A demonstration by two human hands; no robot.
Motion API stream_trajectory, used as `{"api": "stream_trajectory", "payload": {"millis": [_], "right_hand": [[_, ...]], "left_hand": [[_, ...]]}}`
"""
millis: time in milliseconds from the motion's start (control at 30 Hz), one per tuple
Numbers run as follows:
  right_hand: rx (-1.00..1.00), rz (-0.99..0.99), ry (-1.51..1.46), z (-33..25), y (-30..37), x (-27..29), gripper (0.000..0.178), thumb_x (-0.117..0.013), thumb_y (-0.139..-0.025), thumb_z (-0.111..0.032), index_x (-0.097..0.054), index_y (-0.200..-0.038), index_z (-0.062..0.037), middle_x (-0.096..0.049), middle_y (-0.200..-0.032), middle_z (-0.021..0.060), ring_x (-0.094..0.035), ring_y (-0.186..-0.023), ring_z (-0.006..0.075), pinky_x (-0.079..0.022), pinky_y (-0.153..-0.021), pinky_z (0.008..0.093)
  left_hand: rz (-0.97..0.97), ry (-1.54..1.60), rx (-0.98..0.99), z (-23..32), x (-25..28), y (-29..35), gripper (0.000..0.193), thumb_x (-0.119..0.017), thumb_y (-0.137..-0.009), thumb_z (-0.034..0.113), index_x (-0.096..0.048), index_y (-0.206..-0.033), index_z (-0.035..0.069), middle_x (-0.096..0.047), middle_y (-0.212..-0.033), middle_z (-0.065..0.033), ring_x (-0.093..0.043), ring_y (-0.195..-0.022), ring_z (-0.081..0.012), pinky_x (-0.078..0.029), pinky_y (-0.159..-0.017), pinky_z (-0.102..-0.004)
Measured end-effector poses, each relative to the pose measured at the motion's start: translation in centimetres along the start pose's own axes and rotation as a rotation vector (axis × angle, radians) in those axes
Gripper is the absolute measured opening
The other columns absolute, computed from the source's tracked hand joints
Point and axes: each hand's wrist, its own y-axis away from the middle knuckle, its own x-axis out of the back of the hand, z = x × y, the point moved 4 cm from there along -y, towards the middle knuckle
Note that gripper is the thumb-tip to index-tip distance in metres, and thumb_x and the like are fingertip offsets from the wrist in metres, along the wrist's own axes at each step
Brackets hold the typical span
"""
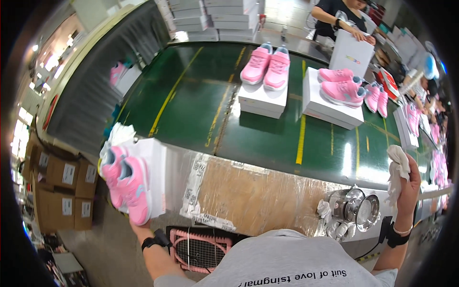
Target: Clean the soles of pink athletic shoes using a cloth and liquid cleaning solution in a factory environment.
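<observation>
Pink shoes (136,189), 1 pair, lower left of frame, in front of a white box (158,179). Toes point to the bottom edge, heels up; long axis steep, leaning a little from upper left to lower right. 2 shoes roughly parallel, side by side. Right shoe overlaps the left, so the left one's inner side is partly hidden. Soles mostly out of sight; can't tell how they meet the box, since the shoes cover its left part.

Left hand (139,225) comes up from below at the right shoe's toe. Fingers hidden behind shoe and box, so can't tell how wide it is or exactly what it grips. Right hand (411,179), right side of frame, is closed around a crumpled white cloth (398,172); some fingers covered.

Upper centre: another pair (265,67) on a white carton (262,100), toes also toward the bottom edge, on a green belt (186,110). Co-worker (351,19), upper right, head cut by the top edge. Items along the far right rim are small and smeared, hard to make out.
</observation>
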Motion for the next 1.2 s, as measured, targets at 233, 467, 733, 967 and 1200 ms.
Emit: {"api": "stream_trajectory", "payload": {"millis": [233, 467, 733, 967, 1200], "right_hand": [[-0.033, 0.144, 0.053, 1.5, 0.5, 2.0, 0.039, -0.056, -0.084, 0.0, -0.052, -0.123, 0.0026, -0.059, -0.114, 0.0067, -0.055, -0.105, 0.0132, -0.04, -0.093, 0.0255], [-0.074, 0.247, 0.096, 4.7, 2.0, 4.3, 0.036, -0.054, -0.084, 0.001, -0.053, -0.12, 0.003, -0.059, -0.113, 0.0064, -0.054, -0.106, 0.0144, -0.039, -0.094, 0.0265], [-0.222, 0.456, 0.26, 4.6, 7.3, 8.0, 0.031, -0.055, -0.083, -0.001, -0.055, -0.114, 0.0032, -0.059, -0.107, 0.0055, -0.055, -0.1, 0.0136, -0.041, -0.09, 0.0256], [-0.286, 0.614, 0.306, 3.1, 9.0, 5.3, 0.029, -0.056, -0.082, 0.0, -0.057, -0.11, 0.0037, -0.06, -0.104, 0.0042, -0.055, -0.096, 0.0114, -0.04, -0.087, 0.0234], [-0.065, 0.346, 0.441, -2.0, 2.5, 2.4, 0.029, -0.054, -0.078, 0.0, -0.058, -0.107, 0.0034, -0.06, -0.098, 0.007, -0.055, -0.092, 0.0133, -0.043, -0.081, 0.0245]], "left_hand": [[0.015, -0.486, 0.724, -1.4, -10.8, 9.0, 0.021, -0.053, -0.082, 0.025, -0.058, -0.072, 0.007, -0.057, -0.062, -0.0051, -0.057, -0.057, -0.0195, -0.049, -0.055, -0.0383], [-1.077, -0.843, -0.351, 4.8, -48.9, 12.7, 0.03, -0.066, -0.083, 0.027, -0.06, -0.096, 0.0, -0.062, -0.08, -0.0086, -0.057, -0.076, -0.0171, -0.047, -0.072, -0.0311], [-0.823, -0.953, -0.995, 3.9, -79.8, 10.0, 0.081, -0.074, -0.07, 0.042, -0.04, -0.124, -0.009, -0.05, -0.113, -0.0253, -0.049, -0.107, -0.0386, -0.041, -0.093, -0.0429], [-0.383, -1.509, -0.831, -0.2, -84.6, 10.1, 0.129, -0.083, -0.053, 0.051, -0.007, -0.141, -0.004, -0.049, -0.111, -0.0205, -0.056, -0.095, -0.0319, -0.046, -0.083, -0.0402], [-1.311, 0.218, 0.724, -0.5, -77.6, 13.1, 0.055, -0.061, -0.084, 0.02, -0.04, -0.131, -0.001, -0.059, -0.113, -0.0153, -0.061, -0.098, -0.0305, -0.049, -0.09, -0.0421]]}}
